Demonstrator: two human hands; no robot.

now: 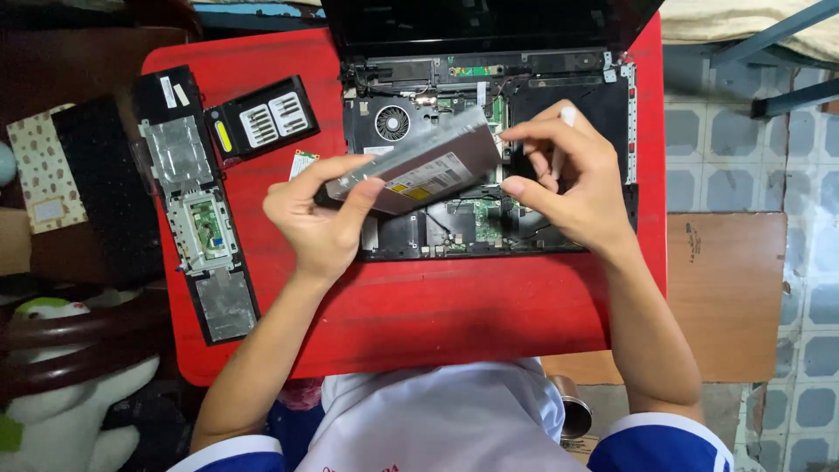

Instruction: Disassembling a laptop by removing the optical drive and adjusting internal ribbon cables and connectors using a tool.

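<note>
- The left hand [319, 223] grips the near-left end of a flat silver optical drive [419, 170], thumb on top and fingers curled beneath, holding it tilted above the open laptop.
- The right hand [568, 179] is at the drive's far-right end, thumb and forefinger pinched together on a thin white-handled tool [564, 140] that meets the drive's edge; the tool's tip is too small to make out.
- The drive carries a white label with yellow patches on its upper face and hangs over the middle of the laptop, clear of the board beneath.
- Below it lies the dismantled laptop base [489, 131], top cover off, with the round cooling fan [392, 122] at far left and green circuit board showing near the middle.
- The laptop's dark screen [481, 22] stands open at the far edge.
- All of this sits on a red table [437, 306].
- Left of the hands, on the table, lies the removed palm-rest panel [197, 205], underside up.
- Just right of its far end is an open black case of screwdriver bits [262, 121].
- A black keyboard [109, 188] lies further left, off the table.
</note>
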